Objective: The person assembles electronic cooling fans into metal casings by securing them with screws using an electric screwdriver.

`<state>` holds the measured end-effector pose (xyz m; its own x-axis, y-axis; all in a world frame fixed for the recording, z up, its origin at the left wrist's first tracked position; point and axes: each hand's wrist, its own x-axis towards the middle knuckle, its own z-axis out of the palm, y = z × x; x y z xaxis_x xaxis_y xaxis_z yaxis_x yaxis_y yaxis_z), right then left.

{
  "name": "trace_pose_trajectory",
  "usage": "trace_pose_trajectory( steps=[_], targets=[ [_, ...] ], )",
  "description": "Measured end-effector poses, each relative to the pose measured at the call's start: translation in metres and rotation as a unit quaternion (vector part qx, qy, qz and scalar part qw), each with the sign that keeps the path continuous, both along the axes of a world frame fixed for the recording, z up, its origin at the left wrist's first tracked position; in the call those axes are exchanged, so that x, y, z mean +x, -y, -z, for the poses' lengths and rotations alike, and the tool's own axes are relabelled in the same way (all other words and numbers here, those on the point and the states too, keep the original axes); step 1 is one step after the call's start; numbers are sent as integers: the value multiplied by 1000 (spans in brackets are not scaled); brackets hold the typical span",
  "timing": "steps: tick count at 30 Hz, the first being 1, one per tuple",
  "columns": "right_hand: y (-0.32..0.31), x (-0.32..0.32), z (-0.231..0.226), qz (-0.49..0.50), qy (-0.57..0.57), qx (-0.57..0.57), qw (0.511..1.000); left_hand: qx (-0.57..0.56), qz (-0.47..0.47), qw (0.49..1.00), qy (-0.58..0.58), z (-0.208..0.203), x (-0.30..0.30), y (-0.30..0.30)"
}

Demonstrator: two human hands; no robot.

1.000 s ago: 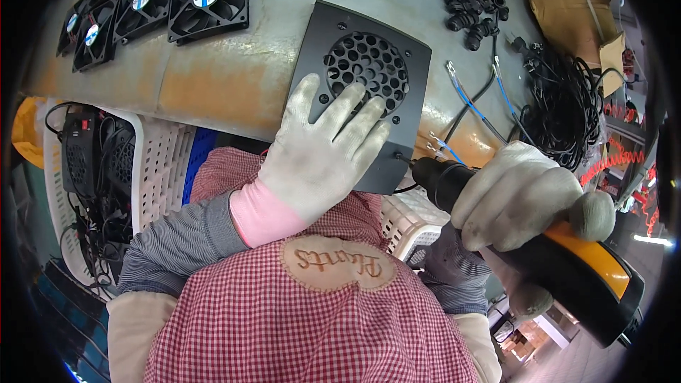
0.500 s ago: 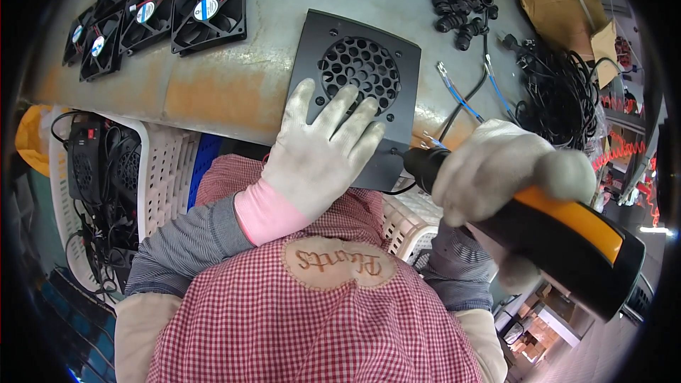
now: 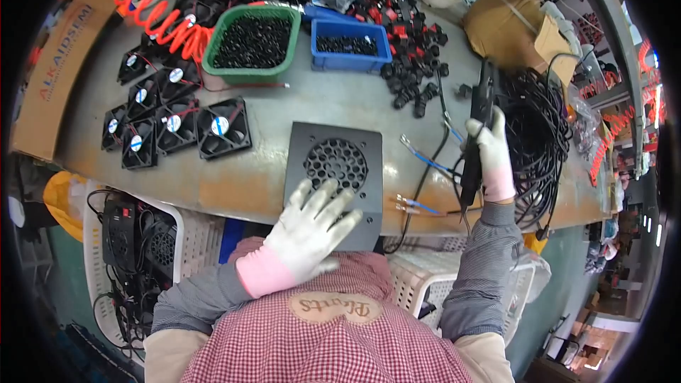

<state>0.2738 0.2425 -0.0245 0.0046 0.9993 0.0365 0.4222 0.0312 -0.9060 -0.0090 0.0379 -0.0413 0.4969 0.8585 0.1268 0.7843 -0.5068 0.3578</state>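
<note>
A black metal housing (image 3: 298, 170) with a round honeycomb fan grille lies at the table's front edge, partly over my lap. My left hand (image 3: 301, 237), in a white glove with a pink cuff, rests with spread fingers on its lower part, fingertips at the grille. Off to the right, my gloved right hand (image 3: 493, 149) is closed around a black electric screwdriver (image 3: 479, 110), held up beside the coiled cables. Stripped blue and brown wire ends (image 3: 418, 206) on a black cord lie between the housing and that hand.
Several black fans (image 3: 220, 126) lie at left. Behind stand a green basket (image 3: 250, 71) and a blue bin (image 3: 351, 62) of small black parts. Cable fittings (image 3: 411, 81), coiled black cables (image 3: 532, 128) and a carton (image 3: 500, 18) are at right. White crates (image 3: 191, 234) flank me below.
My right hand has swung the screwdriver away from the housing, outward over the table. My left hand stays on the housing. The view has lifted, showing more of the table.
</note>
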Motion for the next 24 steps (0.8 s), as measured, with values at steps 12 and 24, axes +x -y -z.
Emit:
trace_pose_trajectory(
  steps=[12, 24],
  targets=[
    [15, 18, 34, 37, 477, 62, 876, 129, -91, 983, 92, -25, -74, -174],
    [144, -23, -12, -232, 34, 2, 972, 118, -244, 945, -184, 0, -21, -391]
  ],
)
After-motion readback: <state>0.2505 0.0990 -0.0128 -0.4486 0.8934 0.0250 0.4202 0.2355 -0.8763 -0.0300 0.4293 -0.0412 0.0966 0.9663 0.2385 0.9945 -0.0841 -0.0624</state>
